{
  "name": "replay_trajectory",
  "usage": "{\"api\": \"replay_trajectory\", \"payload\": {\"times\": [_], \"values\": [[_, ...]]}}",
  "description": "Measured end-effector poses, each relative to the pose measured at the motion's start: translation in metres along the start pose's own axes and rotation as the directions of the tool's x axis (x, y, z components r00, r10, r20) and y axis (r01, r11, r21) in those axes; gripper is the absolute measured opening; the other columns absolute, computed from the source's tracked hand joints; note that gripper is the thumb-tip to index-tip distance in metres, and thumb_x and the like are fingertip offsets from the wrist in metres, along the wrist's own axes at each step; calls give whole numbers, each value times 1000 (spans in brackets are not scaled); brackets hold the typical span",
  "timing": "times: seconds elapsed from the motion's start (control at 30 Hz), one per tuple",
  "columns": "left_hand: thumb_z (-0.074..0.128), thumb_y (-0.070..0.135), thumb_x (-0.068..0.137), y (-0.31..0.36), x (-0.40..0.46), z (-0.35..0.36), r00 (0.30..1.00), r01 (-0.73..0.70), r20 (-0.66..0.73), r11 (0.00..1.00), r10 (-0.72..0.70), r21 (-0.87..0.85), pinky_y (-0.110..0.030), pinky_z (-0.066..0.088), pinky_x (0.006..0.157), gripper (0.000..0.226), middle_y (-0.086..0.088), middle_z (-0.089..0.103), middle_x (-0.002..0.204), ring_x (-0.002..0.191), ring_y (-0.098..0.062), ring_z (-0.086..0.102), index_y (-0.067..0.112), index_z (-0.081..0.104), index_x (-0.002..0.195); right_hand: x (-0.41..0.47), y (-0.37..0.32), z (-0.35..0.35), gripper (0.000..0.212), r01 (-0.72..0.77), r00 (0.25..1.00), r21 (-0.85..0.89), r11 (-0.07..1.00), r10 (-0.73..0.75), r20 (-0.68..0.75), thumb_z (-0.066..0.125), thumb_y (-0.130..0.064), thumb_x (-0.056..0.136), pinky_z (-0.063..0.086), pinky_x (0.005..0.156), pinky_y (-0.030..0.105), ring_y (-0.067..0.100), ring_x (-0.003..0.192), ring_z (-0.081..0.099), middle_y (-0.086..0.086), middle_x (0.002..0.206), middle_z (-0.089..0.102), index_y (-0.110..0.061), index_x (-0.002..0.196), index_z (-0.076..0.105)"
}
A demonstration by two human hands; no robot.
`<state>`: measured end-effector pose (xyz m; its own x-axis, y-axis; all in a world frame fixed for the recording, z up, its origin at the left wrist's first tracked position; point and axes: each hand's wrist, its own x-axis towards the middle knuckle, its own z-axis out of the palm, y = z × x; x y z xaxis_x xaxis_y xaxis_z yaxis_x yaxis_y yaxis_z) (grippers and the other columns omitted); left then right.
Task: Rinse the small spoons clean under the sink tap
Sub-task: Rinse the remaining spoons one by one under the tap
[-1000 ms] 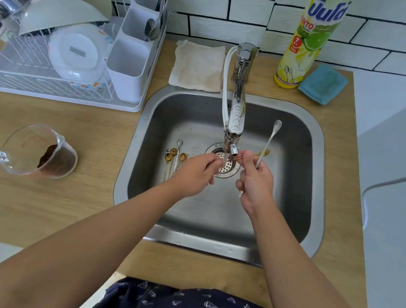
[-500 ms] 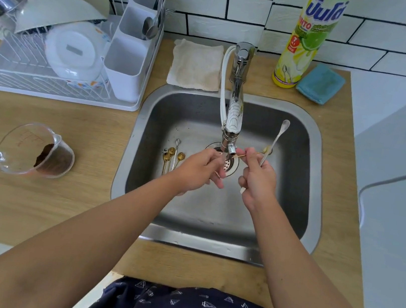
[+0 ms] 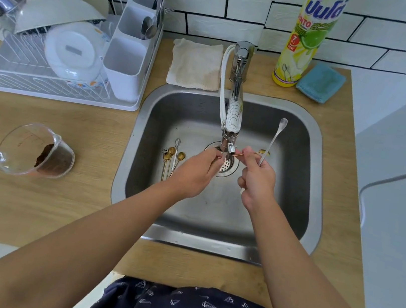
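Landmark is the sink, steel, set in a wooden counter. Readable writing: dish soap bottle behind the sink's right rear corner, yellow-green, blue Thai script logo, "PINTO" under it, a red patch with "7" and "NEW", lime picture; smaller print too blurry. Measuring cup left of the sink, clear, red scale marks unreadable, brown residue inside. Tap rises from behind the sink's rear rim, spout ends over the drain. Right hand above the sink centre, fingers curled, grasping two spoons: one gold spoon pinched level under the spout, bowl end pointing toward the sink's right wall; one silver spoon standing up out of the fist. Left hand just left of the spout, fingertips pinched at the gold spoon's near end under the tap; exact contact hard to tell. Loose spoons on the sink floor left of the drain: three gold, one silver, handles close together. Behind the sink: one beige cloth at rear left, one blue sponge at rear right. Dish rack left-rear of the sink: cutlery caddy, bowls and plates.
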<state>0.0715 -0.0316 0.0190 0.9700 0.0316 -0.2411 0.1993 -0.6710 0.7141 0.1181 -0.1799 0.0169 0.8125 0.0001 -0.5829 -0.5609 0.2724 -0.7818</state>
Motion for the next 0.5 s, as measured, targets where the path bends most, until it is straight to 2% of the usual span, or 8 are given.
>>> {"api": "replay_trajectory", "payload": {"times": [0.07,0.1,0.13,0.2,0.27,0.37,0.43,0.5], "values": [[35,43,106,0,-1,0,1000,15,-14,999,-16,-36,-33,39,62,35,8,63,70,65,-6,56,25,55,84,0,1,2,32,-4,1000,1,1000,4,7,68,-26,100,24,41,22,5,39,30,0,85,81,-20,70,74],[38,46,103,1,-1,1,997,74,-24,989,-78,-129,-31,37,60,41,8,61,61,56,-3,53,24,57,74,0,1,3,34,-8,1000,0,1000,8,20,68,-27,100,24,40,22,5,39,29,-1,82,81,-20,67,75],[43,51,99,3,-1,2,985,160,-26,952,-173,-259,-28,37,58,47,7,58,53,48,-3,48,23,57,64,0,2,5,36,-14,999,-10,1000,14,37,69,-27,100,23,40,22,5,39,28,-2,80,80,-22,65,75],[55,60,91,7,1,2,924,341,6,818,-382,-463,-24,38,53,54,6,51,47,41,-5,42,20,55,55,-1,5,7,40,-25,998,-45,999,28,63,69,-29,99,22,38,22,5,38,27,-3,77,79,-27,60,76],[58,63,89,6,2,2,888,428,95,735,-450,-526,-18,38,45,55,5,52,47,38,-5,42,16,58,60,-1,7,7,42,-24,998,-67,997,28,62,70,-31,99,22,38,21,5,37,26,-4,78,80,-32,57,75],[50,46,102,3,0,2,927,370,169,751,-335,-547,-15,40,48,38,5,65,64,48,-4,47,13,67,93,2,10,3,31,-10,999,-82,997,13,31,71,-31,98,25,38,22,7,38,26,-1,86,82,-23,68,74],[43,34,106,2,-1,2,943,331,168,756,-287,-565,-19,42,53,25,7,69,74,51,-7,49,15,58,107,4,10,0,24,-7,1000,-93,996,6,-15,71,-32,98,25,39,22,7,39,26,0,90,82,-16,81,72],[39,29,108,3,-2,2,942,335,202,718,-268,-611,-21,43,53,20,7,72,77,50,-10,51,14,52,108,5,9,-1,24,-7,999,-102,995,3,-43,70,-33,99,25,39,22,7,39,25,0,92,82,-11,89,71]]}}
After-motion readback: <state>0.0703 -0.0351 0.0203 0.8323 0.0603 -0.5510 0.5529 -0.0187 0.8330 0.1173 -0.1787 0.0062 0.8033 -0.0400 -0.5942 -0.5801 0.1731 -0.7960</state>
